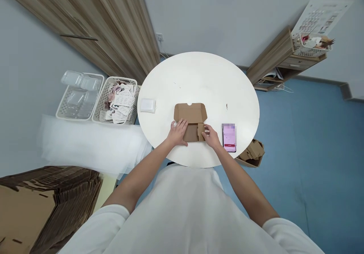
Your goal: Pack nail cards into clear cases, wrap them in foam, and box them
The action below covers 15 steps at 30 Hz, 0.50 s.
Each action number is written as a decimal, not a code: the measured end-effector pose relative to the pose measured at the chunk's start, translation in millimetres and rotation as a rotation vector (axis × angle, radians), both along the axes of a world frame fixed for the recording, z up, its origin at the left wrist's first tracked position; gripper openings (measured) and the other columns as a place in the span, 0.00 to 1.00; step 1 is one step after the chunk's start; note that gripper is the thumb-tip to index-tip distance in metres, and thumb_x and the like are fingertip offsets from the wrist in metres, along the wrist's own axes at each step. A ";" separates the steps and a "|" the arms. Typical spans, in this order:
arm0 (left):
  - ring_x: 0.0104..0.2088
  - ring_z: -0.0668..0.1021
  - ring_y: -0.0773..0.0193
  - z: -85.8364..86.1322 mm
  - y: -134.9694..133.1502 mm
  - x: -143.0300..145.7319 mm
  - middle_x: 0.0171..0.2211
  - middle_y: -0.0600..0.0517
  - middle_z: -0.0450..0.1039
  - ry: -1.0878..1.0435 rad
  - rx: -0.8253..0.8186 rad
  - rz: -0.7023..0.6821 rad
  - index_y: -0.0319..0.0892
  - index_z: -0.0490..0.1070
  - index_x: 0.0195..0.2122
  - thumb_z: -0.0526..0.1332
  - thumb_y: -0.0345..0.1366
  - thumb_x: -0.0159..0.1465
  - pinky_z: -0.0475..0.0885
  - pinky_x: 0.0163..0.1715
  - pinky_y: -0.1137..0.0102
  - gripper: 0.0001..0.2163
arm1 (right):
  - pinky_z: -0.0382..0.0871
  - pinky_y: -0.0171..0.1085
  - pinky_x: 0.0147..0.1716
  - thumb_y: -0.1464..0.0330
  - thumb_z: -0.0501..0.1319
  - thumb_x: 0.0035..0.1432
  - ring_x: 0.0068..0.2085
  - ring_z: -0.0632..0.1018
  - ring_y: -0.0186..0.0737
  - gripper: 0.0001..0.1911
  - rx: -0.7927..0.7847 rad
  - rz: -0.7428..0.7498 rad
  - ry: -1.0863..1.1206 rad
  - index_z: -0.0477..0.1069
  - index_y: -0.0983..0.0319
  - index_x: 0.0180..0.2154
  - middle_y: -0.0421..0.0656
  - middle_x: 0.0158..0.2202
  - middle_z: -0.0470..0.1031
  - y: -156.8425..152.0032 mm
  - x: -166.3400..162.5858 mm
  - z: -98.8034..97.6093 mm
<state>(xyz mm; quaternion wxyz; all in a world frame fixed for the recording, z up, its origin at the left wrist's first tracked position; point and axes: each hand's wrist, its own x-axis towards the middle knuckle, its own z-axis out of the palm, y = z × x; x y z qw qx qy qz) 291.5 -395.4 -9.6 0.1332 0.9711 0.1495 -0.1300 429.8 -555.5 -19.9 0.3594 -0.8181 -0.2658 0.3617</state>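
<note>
A small brown cardboard box [190, 113] lies unfolded on the white round table, its lid laid back on the far side. My left hand [178, 133] grips its left end, with the fingers over the far corner and the thumb at the near edge. At the opposite end, my right hand [211, 136] pinches the folded-in side flap [201, 131] between thumb and fingers. Right of that hand lies a phone [229, 137] with a pink lit screen. A small white packet [148, 105] sits near the table's left edge.
The round table [199, 76] has a few dark marks. Left stand a basket of printed cards [119, 100] and one of clear plastic trays [81, 94], above translucent sheets [93, 146] and stacked flat cardboard [71, 204]. A bin of cardboard pieces [253, 153] is on the floor at right.
</note>
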 end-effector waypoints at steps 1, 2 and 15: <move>0.61 0.41 0.45 -0.2 0.4 -0.2 0.61 0.39 0.43 -0.003 0.001 -0.005 0.36 0.41 0.61 0.64 0.54 0.39 0.36 0.56 0.51 0.52 | 0.68 0.36 0.37 0.65 0.54 0.52 0.39 0.73 0.36 0.26 -0.064 -0.032 -0.031 0.54 0.58 0.54 0.44 0.47 0.68 3.4 0.3 -0.4; 0.61 0.41 0.45 -0.5 0.8 -0.4 0.61 0.39 0.43 -0.006 0.001 -0.010 0.36 0.41 0.61 0.64 0.54 0.39 0.36 0.56 0.51 0.52 | 0.67 0.35 0.35 0.66 0.54 0.52 0.37 0.74 0.36 0.24 -0.135 -0.048 -0.067 0.56 0.58 0.52 0.44 0.45 0.70 6.6 0.8 -1.0; 0.61 0.39 0.42 2.5 -10.0 -22.3 0.62 0.37 0.32 -0.179 -0.104 0.343 0.40 0.39 0.61 0.61 0.55 0.46 0.46 0.53 0.48 0.47 | 0.58 0.35 0.23 0.67 0.52 0.52 0.30 0.73 0.44 0.07 -0.526 0.060 -0.379 0.64 0.61 0.33 0.47 0.27 0.71 11.1 -0.5 -6.0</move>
